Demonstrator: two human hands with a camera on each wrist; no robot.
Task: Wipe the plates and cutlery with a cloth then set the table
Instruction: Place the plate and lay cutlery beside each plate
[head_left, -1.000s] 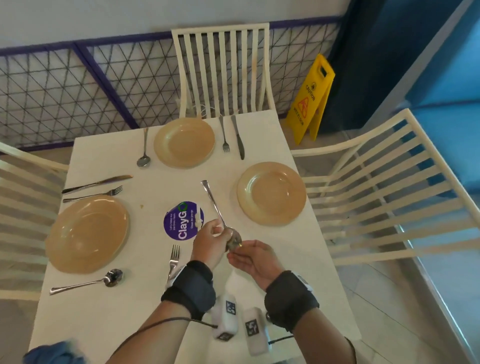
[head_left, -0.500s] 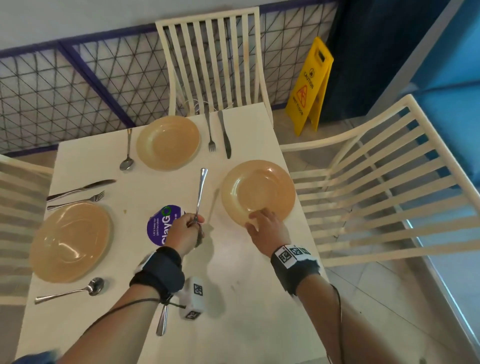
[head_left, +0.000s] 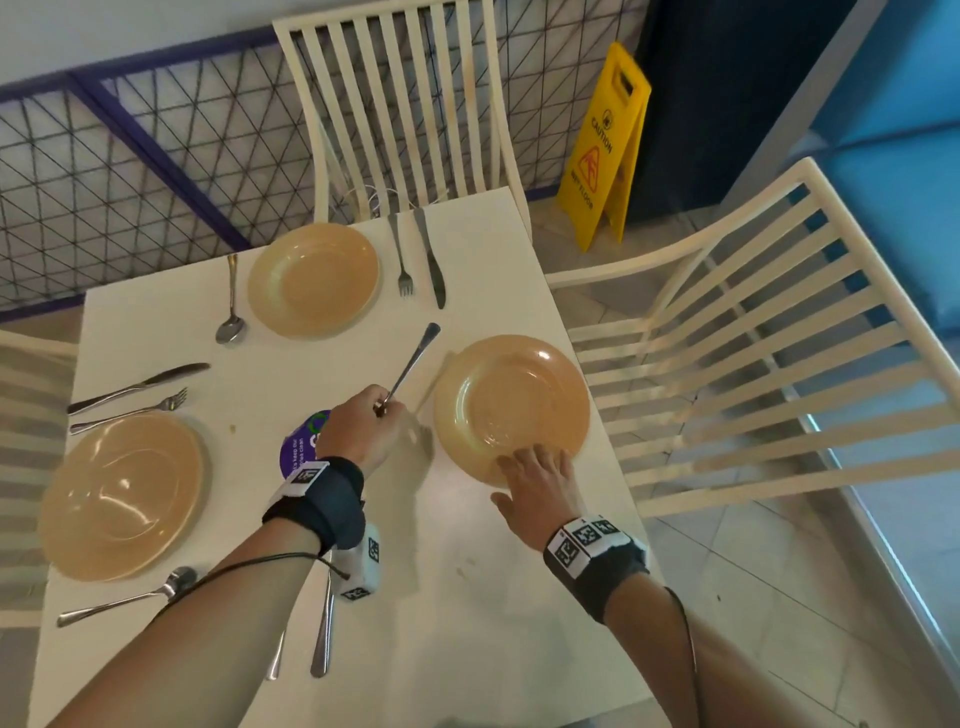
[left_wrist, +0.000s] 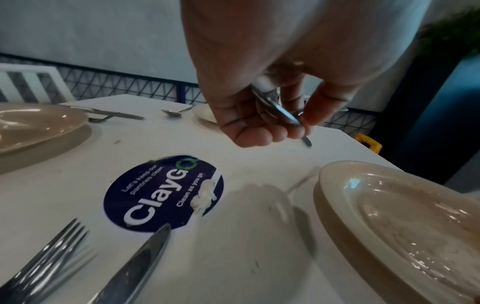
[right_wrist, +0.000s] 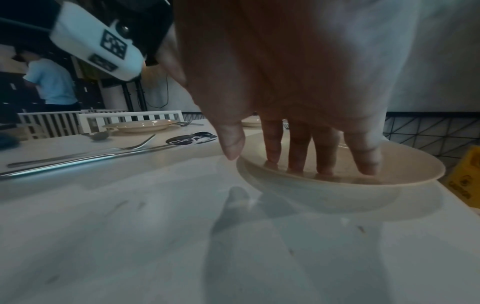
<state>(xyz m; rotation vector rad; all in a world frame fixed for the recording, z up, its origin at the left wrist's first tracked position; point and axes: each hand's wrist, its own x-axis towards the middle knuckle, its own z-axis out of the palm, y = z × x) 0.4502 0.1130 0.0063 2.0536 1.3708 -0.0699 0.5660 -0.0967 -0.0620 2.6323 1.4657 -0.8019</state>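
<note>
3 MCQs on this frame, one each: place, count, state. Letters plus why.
1. Where do the right hand's fingers rest?
A. on the near rim of the right-side plate
B. on the round sticker
C. on the chair back

2. How many plates are on the table?
A. two
B. three
C. five

3. What is the left hand doing?
A. lying flat and empty
B. holding a spoon in its grip, handle pointing away
C. holding a cloth

Answers: 1 A, straight fingertips lie inside that plate's rim. 2 B, three tan plates show from the head view. 3 B, curled fingers pinch the metal utensil.
</note>
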